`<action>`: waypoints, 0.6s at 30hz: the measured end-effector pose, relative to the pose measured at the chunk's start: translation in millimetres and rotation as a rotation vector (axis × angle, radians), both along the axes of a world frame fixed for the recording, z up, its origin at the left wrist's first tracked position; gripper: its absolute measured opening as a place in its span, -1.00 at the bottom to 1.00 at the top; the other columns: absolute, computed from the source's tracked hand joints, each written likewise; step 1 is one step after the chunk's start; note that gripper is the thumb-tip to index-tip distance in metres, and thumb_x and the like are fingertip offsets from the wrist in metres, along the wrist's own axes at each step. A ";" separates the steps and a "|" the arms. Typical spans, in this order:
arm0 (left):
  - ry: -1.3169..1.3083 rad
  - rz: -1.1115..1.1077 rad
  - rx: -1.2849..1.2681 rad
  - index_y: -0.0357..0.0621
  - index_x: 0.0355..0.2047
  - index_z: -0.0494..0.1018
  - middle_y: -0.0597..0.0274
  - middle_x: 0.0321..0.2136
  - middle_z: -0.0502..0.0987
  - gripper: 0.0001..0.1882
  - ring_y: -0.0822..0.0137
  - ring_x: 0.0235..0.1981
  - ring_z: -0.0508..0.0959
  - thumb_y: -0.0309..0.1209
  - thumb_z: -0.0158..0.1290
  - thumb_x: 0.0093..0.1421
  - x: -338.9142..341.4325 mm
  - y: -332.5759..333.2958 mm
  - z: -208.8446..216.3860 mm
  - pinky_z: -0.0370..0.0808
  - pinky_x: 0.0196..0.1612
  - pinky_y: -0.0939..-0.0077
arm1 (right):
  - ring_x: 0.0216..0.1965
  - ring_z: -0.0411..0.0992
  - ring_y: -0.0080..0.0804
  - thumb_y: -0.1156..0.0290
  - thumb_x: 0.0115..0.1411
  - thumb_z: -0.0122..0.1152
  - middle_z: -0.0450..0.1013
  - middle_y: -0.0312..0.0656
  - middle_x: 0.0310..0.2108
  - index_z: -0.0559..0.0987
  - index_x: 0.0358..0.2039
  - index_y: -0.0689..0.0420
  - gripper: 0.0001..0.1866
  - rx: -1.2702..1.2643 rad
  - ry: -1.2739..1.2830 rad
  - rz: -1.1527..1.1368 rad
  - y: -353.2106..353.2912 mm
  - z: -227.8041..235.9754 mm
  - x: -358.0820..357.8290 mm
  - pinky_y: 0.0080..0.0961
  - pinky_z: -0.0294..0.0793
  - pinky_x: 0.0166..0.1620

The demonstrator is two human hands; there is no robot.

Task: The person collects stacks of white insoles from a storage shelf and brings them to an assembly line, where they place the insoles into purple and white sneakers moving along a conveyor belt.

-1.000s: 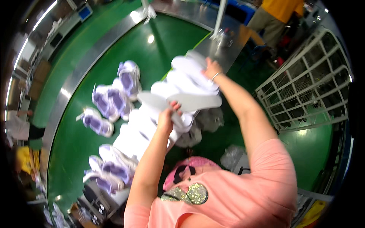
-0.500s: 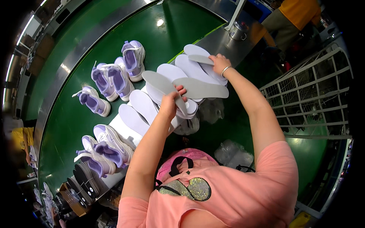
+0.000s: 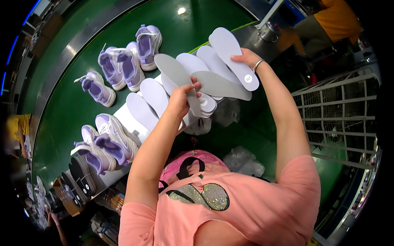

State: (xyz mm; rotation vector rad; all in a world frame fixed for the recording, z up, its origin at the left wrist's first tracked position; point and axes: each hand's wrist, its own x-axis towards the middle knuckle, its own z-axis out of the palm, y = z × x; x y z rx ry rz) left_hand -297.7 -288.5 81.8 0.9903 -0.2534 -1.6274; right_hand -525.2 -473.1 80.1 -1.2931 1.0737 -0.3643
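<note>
My left hand [image 3: 181, 100] is closed round a pair of insoles, grey side up: one grey insole [image 3: 170, 67] slants up past the fingers, and another grey insole [image 3: 223, 86] fans out to the right beneath the fingertips. My right hand [image 3: 247, 59] pinches the edge of a pale lilac insole [image 3: 225, 47], thumb on top. That insole lies face up, with a round white sticker at its heel. Beside it, more pale lilac insoles [image 3: 193, 62] overlap in a row on a narrow white board. Several of these are partly hidden behind my left hand and the grey pair.
White and lilac sneakers [image 3: 131, 67] stand on the green table [image 3: 61, 123], with another pair [image 3: 117, 139] nearer on the left. Dark insoles [image 3: 84, 176] lean by a cardboard box [image 3: 72, 205]. A white wire rack [image 3: 336, 123] stands right; a metal pot [image 3: 269, 32] sits far right.
My right hand has turned its insole from edge-on to face up, showing the sticker. The left hand keeps its grey pair. The whole view has shifted slightly.
</note>
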 end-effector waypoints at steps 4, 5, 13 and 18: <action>-0.250 0.134 0.024 -0.24 -0.09 0.16 0.25 -0.34 0.40 -0.55 0.42 -0.33 0.42 -0.27 -0.10 0.05 24.6 28.6 -1.2 0.29 -0.44 0.60 | -0.32 0.39 -0.44 0.34 -0.06 0.19 0.39 -0.17 -0.31 0.36 -0.16 0.25 -0.56 0.218 -0.129 0.073 14.2 7.2 23.5 -0.55 0.40 -0.24; -0.323 0.202 0.080 -0.24 -0.08 0.15 0.27 -0.33 0.40 -0.51 0.46 -0.33 0.41 -0.18 -0.12 0.06 32.2 40.7 -5.8 0.28 -0.45 0.63 | -0.32 0.39 -0.44 0.34 -0.06 0.19 0.39 -0.17 -0.30 0.35 -0.16 0.25 -0.55 0.234 -0.170 0.082 19.2 5.8 29.2 -0.55 0.40 -0.24; -0.794 0.316 0.326 -0.34 0.08 -0.13 -0.15 -0.02 0.03 -0.22 0.04 -0.05 0.22 -0.19 -0.05 -0.04 51.5 107.8 -33.0 0.25 -0.05 0.33 | -0.27 0.38 -0.45 0.26 -0.05 0.17 0.37 -0.18 -0.26 0.32 -0.12 0.25 -0.49 0.221 -0.122 0.167 30.2 -15.4 28.0 -0.53 0.37 -0.20; -0.776 0.408 0.385 -0.35 0.08 -0.14 -0.16 -0.04 0.06 -0.27 0.02 -0.03 0.21 -0.53 -0.10 -0.13 55.6 111.2 -63.4 0.23 -0.01 0.32 | -0.26 0.38 -0.38 0.30 -0.04 0.16 0.37 -0.15 -0.26 0.27 -0.07 0.24 -0.47 0.283 -0.253 -0.040 11.8 -31.9 14.8 -0.46 0.39 -0.19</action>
